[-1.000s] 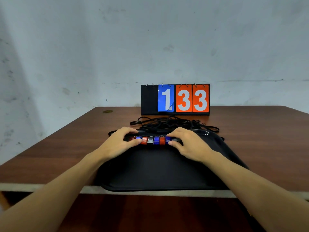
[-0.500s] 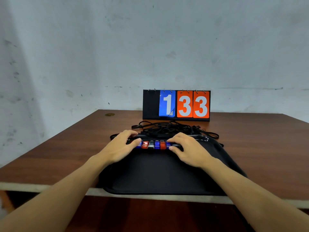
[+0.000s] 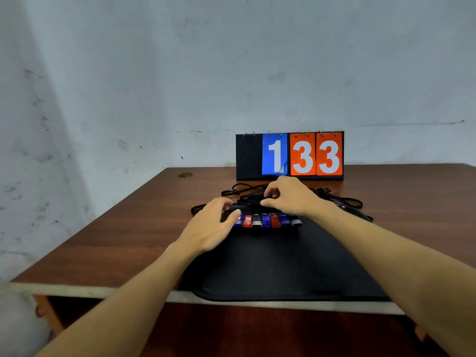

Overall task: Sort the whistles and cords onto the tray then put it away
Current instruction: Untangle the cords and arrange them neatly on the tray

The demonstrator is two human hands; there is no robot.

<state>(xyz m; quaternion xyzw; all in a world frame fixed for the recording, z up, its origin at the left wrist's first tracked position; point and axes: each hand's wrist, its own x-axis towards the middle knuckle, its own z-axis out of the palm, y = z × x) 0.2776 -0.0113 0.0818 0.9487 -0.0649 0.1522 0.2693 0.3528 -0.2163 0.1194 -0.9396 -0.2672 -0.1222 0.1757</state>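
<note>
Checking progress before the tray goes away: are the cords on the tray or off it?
Mostly off: the cords lie tangled behind the tray, on the table.

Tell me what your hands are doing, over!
Left hand resting at the whistle row on the tray. Right hand pinching at the black cords behind it. Scoreboard stands beyond, nothing blocking.

Dim, even light; slight softness; wide-angle bending at edges.
</note>
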